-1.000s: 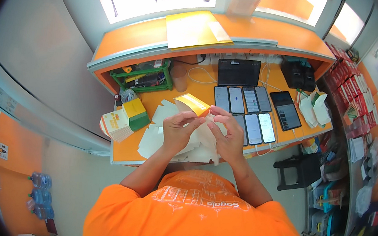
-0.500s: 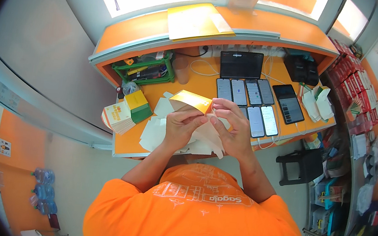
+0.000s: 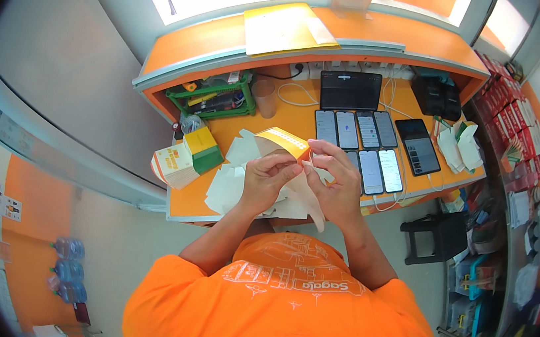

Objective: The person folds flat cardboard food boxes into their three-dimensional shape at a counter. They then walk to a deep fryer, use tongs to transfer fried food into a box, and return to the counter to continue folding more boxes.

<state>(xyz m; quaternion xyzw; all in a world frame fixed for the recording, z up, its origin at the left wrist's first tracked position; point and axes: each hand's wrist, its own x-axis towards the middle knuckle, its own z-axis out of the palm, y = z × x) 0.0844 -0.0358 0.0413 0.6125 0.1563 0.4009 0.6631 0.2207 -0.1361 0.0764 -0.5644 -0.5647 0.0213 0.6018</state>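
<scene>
Both hands are pinching the flat yellow-and-white cardboard box blank point(image 3: 284, 141): left hand point(image 3: 267, 179) gripping just below its near end, right hand point(image 3: 335, 179) clamping its right-hand tip.

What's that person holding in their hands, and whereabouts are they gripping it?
A flat yellow-and-white cardboard piece, being folded. Both hands, left and right, pinch it along its lower edge.

Your left hand point(image 3: 267, 180) and right hand point(image 3: 335, 179) meet above the orange desk point(image 3: 289, 114), both pinching a flat yellow-and-white cardboard box blank point(image 3: 284, 141). More white cardboard blanks point(image 3: 228, 187) lie beneath. Two rows of dark smartphones point(image 3: 362, 146) sit just right of your hands.
</scene>
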